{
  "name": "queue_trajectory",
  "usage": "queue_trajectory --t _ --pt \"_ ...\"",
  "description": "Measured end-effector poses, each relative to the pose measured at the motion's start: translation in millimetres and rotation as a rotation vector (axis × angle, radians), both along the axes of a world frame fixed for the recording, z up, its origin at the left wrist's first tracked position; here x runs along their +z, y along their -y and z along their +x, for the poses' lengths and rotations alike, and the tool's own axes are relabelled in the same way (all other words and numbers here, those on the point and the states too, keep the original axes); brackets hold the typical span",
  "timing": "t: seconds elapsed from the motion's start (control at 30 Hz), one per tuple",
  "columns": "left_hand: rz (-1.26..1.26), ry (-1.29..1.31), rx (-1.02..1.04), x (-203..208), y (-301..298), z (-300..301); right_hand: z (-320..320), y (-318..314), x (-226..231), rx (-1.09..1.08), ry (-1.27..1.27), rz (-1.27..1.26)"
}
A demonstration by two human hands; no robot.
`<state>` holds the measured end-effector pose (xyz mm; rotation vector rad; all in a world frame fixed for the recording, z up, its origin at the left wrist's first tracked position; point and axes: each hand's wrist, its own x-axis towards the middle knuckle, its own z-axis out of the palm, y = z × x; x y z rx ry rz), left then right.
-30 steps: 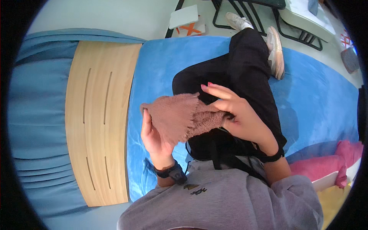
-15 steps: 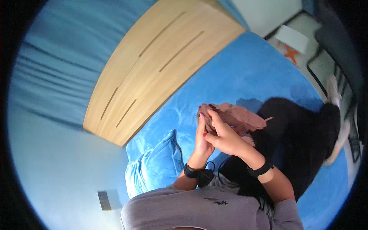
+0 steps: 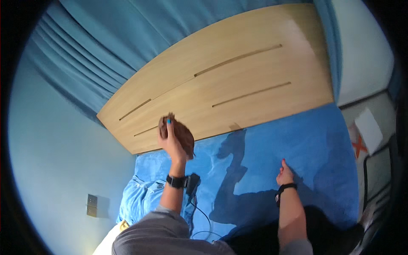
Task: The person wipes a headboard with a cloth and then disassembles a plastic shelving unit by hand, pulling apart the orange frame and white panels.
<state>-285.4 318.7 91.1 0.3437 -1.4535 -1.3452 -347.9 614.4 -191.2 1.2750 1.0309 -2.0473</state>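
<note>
A bundled piece of brown cloth (image 3: 184,136) with a ragged upper edge is raised in my left hand (image 3: 171,146), in front of the wooden headboard (image 3: 250,72). The left fingers are closed round it, and a blue thumbnail lies over its near side. Its exact kind does not show. Well to the right, my right hand (image 3: 285,175) hovers over the blue bed cover (image 3: 263,148), apart from the cloth. Its thumb points up and the other fingers look curled in, with nothing visible in them.
A crumpled blue fleece pillow (image 3: 140,197) lies at the bed's left end, beside a wall with a switch plate (image 3: 91,205). Blue curtains (image 3: 140,38) hang behind the headboard. Past the right edge stand a dark metal frame (image 3: 376,170) and a white box-like object (image 3: 369,129). A cable (image 3: 208,216) trails from my left wrist.
My hands have parted. The left has carried the brown cloth up and left toward the headboard; the right has let go and moved right. My view has turned toward the headboard.
</note>
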Motion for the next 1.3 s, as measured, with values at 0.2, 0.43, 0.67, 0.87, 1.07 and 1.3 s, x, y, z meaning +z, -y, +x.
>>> queue_trajectory --t 0.2,0.43,0.67,0.87,1.07,1.3 --pt "-0.362 0.055 0.236 -2.5 31.0 -142.4 -20.3 -6.0 -14.5 0.139 0.081 -0.03" --pt "-0.762 0.289 0.404 -50.9 35.3 -199.0 -19.1 3.5 2.7 0.015 0.205 0.094" --pt "-0.85 0.331 0.504 -39.4 44.1 -197.5 -18.4 4.0 13.3 -0.019 0.153 0.086" --pt "-0.937 0.225 0.545 -16.3 68.2 -195.1 -20.6 5.9 5.9 -0.053 0.181 0.118" --pt "-1.146 0.228 0.454 -19.9 69.5 -190.0 -20.2 4.3 1.6 -0.05 0.145 0.082" --pt "-0.82 0.211 0.426 -24.0 67.5 -200.8 -19.4 5.7 7.9 -0.055 0.178 0.089"
